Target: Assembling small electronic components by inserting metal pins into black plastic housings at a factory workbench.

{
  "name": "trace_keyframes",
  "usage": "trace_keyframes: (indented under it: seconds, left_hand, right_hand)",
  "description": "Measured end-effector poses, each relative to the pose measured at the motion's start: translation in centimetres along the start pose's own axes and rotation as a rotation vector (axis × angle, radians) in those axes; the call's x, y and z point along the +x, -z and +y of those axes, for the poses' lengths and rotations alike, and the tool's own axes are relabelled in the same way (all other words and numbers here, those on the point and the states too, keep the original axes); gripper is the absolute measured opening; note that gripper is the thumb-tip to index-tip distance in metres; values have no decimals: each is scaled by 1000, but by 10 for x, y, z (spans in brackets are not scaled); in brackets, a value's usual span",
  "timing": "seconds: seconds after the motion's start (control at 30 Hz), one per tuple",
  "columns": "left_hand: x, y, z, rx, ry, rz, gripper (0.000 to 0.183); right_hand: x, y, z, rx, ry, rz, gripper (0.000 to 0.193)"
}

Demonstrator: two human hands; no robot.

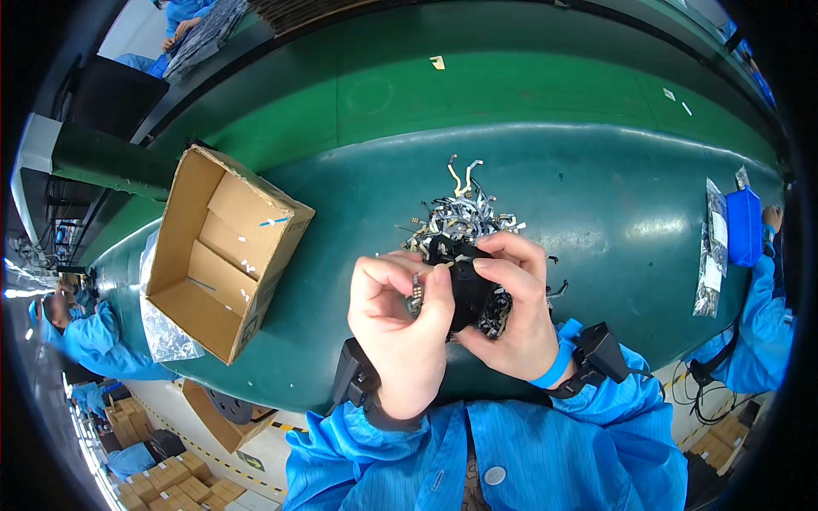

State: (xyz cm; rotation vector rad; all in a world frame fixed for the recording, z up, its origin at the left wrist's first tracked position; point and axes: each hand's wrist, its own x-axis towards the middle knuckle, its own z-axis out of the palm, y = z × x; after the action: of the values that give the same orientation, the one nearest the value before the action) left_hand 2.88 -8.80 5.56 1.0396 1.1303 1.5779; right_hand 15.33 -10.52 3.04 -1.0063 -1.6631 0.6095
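Note:
My left hand (399,315) pinches a small flex cable (417,291) between thumb and fingers. Gold-coloured contacts show on its end, beside the thumb. My right hand (516,302) is closed round a black block-like part (469,294), gripping it from the right side with thumb and fingertips. The fingertips of both hands meet near the top of this part, where a thin pale strip shows. Just beyond the hands lies a tangled heap of flex cables (464,215), grey, white and black. Some of the heap is hidden behind my hands and the black part.
To the left stands an open cardboard box (223,255) with a few small scraps inside. Plastic bags (166,334) lie beside it. A blue bin (744,226) and filled clear bags (711,255) are at the far right, near a co-worker's hand (772,219). Another person (106,341) sits far left.

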Motion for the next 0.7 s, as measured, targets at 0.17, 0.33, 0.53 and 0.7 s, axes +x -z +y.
trace_keyframes:
  seconds: [0.17,0.33,0.53,0.7]
  left_hand:
    - [-6,5,-6,-113,0,-146,25]
    - [-18,7,-12,-186,26,-143,23]
    - [-18,9,-15,-180,35,-161,14]
    - [-10,14,-14,-43,-27,-84,4]
  right_hand:
    - [-2,-1,5,96,-40,29,82]
    - [-1,-4,11,383,-93,76,78]
    - [-1,2,10,393,-118,19,76]
    - [4,7,8,337,-79,-38,74]
